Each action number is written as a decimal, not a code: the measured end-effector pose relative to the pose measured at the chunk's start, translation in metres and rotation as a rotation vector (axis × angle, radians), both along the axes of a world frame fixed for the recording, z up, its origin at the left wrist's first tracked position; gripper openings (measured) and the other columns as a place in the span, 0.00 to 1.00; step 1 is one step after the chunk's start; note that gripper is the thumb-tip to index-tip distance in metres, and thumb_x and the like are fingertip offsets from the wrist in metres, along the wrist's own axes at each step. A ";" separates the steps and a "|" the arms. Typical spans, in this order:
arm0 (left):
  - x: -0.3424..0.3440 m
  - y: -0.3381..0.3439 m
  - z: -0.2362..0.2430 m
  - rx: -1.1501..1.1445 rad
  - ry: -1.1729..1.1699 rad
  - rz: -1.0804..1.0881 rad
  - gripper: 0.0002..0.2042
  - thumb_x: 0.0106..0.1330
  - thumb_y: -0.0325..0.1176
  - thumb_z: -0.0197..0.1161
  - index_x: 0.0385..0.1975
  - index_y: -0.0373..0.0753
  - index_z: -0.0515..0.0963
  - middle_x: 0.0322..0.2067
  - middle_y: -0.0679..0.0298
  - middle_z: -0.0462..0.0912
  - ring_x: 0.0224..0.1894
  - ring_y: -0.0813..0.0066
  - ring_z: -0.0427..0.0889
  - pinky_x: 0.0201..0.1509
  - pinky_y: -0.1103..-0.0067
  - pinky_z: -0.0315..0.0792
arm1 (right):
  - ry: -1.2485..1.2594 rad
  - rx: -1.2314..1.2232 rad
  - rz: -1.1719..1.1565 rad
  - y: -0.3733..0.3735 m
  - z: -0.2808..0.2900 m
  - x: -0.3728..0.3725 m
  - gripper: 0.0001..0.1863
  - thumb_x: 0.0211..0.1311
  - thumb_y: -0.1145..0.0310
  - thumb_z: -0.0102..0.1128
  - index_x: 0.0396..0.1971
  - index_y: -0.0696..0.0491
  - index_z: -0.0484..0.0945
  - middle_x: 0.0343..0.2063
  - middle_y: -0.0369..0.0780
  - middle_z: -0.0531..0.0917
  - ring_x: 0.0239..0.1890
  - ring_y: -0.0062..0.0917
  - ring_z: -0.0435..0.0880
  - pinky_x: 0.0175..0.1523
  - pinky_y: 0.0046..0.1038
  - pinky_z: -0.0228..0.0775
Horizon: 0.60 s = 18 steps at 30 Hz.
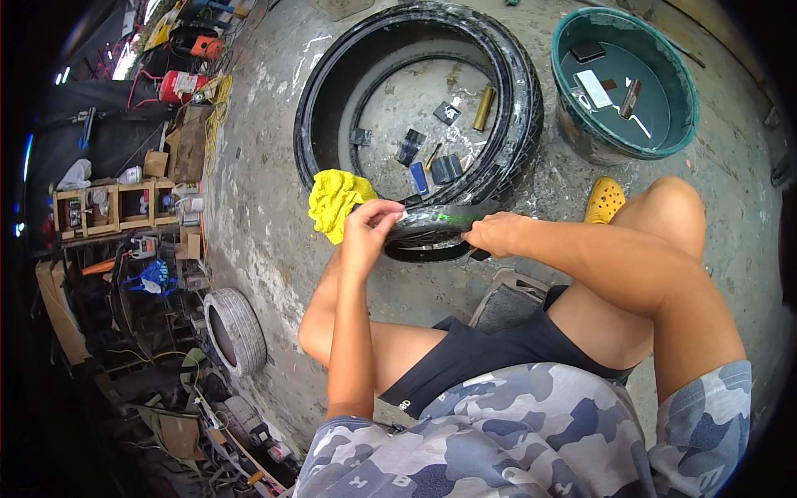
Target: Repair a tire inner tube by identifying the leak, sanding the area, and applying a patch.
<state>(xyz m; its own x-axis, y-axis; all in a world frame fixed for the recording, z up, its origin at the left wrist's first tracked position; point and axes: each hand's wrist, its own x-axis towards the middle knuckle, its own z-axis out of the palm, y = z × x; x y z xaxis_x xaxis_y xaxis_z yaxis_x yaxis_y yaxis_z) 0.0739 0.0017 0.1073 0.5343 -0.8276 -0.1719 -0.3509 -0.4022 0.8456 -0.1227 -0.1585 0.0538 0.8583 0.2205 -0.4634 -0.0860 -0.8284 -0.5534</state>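
A black inner tube (440,219), with a green mark on its top, is stretched between my hands at the near edge of a large black tire (315,108) lying flat. The fingertips of my left hand (371,230) are pinched together at the tube's left part; any small piece between them is too small to make out. My right hand (496,233) is closed round the tube's right end. The rest of the tube loops down below. A yellow cloth (336,203) hangs over the tire's rim beside my left hand.
Inside the tire lie a blue-handled tool (419,178), a brass-coloured cylinder (484,109) and several dark rubber pieces (447,168). At right stands a green bucket (689,137) of greyish water with objects in it. A whitish tire (235,332) and cluttered shelves (116,228) line the left.
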 end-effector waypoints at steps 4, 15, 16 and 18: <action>0.010 -0.003 0.003 0.020 0.248 -0.021 0.06 0.62 0.21 0.65 0.38 0.31 0.82 0.34 0.64 0.85 0.37 0.82 0.81 0.43 0.85 0.74 | -0.020 0.007 -0.008 0.001 -0.003 -0.001 0.20 0.53 0.75 0.63 0.48 0.55 0.77 0.43 0.45 0.84 0.48 0.40 0.84 0.49 0.38 0.78; -0.013 -0.028 0.034 0.271 -0.217 -0.394 0.10 0.56 0.21 0.68 0.38 0.32 0.81 0.32 0.64 0.82 0.31 0.79 0.79 0.39 0.82 0.73 | -0.038 0.003 0.023 0.001 -0.013 0.002 0.18 0.52 0.74 0.63 0.46 0.54 0.78 0.44 0.43 0.84 0.49 0.39 0.83 0.50 0.38 0.77; -0.013 -0.027 0.035 0.272 -0.217 -0.393 0.10 0.56 0.21 0.68 0.38 0.32 0.81 0.32 0.64 0.82 0.31 0.79 0.79 0.39 0.82 0.73 | -0.042 0.002 0.020 0.001 -0.012 0.003 0.18 0.52 0.73 0.63 0.46 0.54 0.78 0.44 0.43 0.84 0.49 0.39 0.83 0.50 0.38 0.77; -0.015 -0.026 0.036 0.251 -0.357 -0.466 0.10 0.52 0.21 0.68 0.36 0.33 0.81 0.30 0.62 0.80 0.29 0.74 0.78 0.38 0.79 0.73 | -0.017 -0.006 0.046 0.000 -0.010 0.005 0.23 0.53 0.75 0.62 0.52 0.52 0.75 0.43 0.44 0.84 0.48 0.40 0.84 0.49 0.39 0.78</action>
